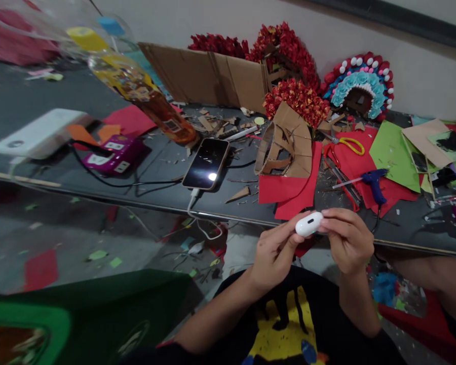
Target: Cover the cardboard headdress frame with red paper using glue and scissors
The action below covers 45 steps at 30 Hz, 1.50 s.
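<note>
The case [309, 224], white and glossy, is held between both hands just off the front edge of the counter [157, 198], over the person's lap. The left hand [273, 253] has its fingers closed in a narrow pinch on the left end; the right hand [347, 241] has its fingers bent around the right end, thumb beneath and partly hidden. Gripping only the ends probably steadies so small a thing while leaving its middle, with the dark slot, facing the eyes. Holding it out here likely also spares it the scraps crowding the counter. The phone [206, 163] lies flat near the front edge, probably because the white cable [192, 200] plugged into its near end hangs over that edge. The purple socket box [114, 154] sits left of it with a black plug pushed in, and the power bank [41, 133] lies farther left; this side seems kept for power. The bottle [148, 96] appears tilted, perhaps through the camera's slant. Right of the phone, a cardboard piece [287, 144] rests partly on red paper [285, 192]. The glue gun [374, 185] lies on more red paper, nozzle pointing left, maybe so drips miss the counter, with the scissors [351, 146] just behind. The red flowers [296, 101] stand toward the wall, presumably out of the way.
</note>
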Available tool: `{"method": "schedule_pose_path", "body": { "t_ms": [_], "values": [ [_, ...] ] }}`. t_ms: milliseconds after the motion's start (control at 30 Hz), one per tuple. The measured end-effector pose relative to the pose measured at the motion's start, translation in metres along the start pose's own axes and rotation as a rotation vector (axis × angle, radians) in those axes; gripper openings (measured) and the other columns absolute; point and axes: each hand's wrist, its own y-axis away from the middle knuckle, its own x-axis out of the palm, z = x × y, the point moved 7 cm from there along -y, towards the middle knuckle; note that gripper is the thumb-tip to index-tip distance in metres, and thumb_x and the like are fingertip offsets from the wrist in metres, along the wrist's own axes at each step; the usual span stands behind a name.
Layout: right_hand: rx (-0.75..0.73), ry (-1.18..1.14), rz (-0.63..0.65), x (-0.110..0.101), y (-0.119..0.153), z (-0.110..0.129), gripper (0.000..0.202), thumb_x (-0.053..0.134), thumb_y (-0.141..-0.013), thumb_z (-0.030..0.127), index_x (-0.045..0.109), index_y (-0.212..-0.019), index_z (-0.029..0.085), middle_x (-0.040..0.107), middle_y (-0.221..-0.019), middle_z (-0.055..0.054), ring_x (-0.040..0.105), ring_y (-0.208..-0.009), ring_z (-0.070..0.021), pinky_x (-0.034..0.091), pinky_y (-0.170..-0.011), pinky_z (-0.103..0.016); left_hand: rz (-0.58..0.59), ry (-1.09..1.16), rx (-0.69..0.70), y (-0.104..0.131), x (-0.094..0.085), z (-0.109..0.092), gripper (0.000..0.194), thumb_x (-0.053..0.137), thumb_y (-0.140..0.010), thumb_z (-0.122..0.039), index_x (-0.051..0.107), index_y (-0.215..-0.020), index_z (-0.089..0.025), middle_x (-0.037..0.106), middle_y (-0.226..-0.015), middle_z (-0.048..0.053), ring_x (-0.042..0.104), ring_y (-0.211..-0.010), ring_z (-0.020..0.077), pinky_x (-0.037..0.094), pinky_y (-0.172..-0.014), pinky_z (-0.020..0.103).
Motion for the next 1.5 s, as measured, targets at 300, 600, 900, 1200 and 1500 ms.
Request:
{"method": "schedule_pose_path", "body": {
  "t_ms": [300, 600, 900, 1200, 1500],
  "values": [
    [-0.087, 0.041, -0.027, 0.006, 0.013, -0.001, 0.030, 0.055, -0.081, 0.001, 0.063, -0.097, 0.025, 0.070, -0.096, -0.003, 0.066, -0.091, -0.0151, 0.058, -0.076, -0.031, -0.042, 0.032, -0.096, 0.002, 0.000, 0.009, 0.033, 0.055, -0.085, -0.038, 0.071, -0.104, -0.017, 0.074, -0.073, 0.007, 0.066, -0.055, 0.0169, 0.052, -0.052, 0.022],
    [-0.074, 0.050, 0.126, 0.018, 0.013, -0.012, 0.028, 0.053, -0.083, 0.003, 0.062, -0.096, 0.026, 0.069, -0.099, -0.005, 0.066, -0.094, -0.0154, 0.057, -0.079, -0.032, -0.009, 0.032, -0.115, 0.000, 0.000, 0.022, 0.035, 0.052, -0.086, -0.039, 0.069, -0.106, -0.016, 0.074, -0.085, 0.006, 0.068, -0.062, 0.0162, 0.056, -0.061, 0.024],
    [0.223, 0.077, -0.039, -0.011, 0.047, -0.063, 0.010, 0.066, -0.077, 0.014, 0.058, -0.075, 0.021, 0.072, -0.077, -0.001, 0.070, -0.071, -0.0163, 0.056, -0.069, -0.030, -0.310, -0.643, -0.139, -0.062, -0.137, 0.063, 0.043, 0.058, -0.080, -0.042, 0.063, -0.114, -0.016, 0.071, -0.100, 0.008, 0.067, -0.079, 0.0193, 0.053, -0.073, 0.030],
    [0.405, 0.469, -0.047, -0.080, 0.059, -0.121, 0.026, 0.061, -0.081, 0.042, 0.072, -0.080, 0.018, 0.074, -0.079, -0.006, 0.069, -0.072, -0.0205, 0.051, -0.070, -0.030, -0.465, -1.149, -0.293, -0.104, -0.275, 0.113, 0.061, 0.058, -0.073, -0.056, 0.059, -0.112, -0.009, 0.065, -0.112, 0.016, 0.057, -0.109, 0.0357, 0.044, -0.085, 0.048],
    [0.660, 0.967, 0.230, -0.097, 0.036, -0.193, 0.058, 0.047, -0.081, 0.059, 0.061, -0.103, 0.008, 0.064, -0.098, -0.020, 0.057, -0.093, -0.0301, 0.042, -0.082, -0.039, -0.299, -0.941, -0.120, -0.099, -0.189, 0.080, 0.051, 0.042, -0.084, -0.048, 0.060, -0.109, -0.007, 0.064, -0.112, 0.013, 0.056, -0.109, 0.0292, 0.041, -0.093, 0.045]
  ]
}}
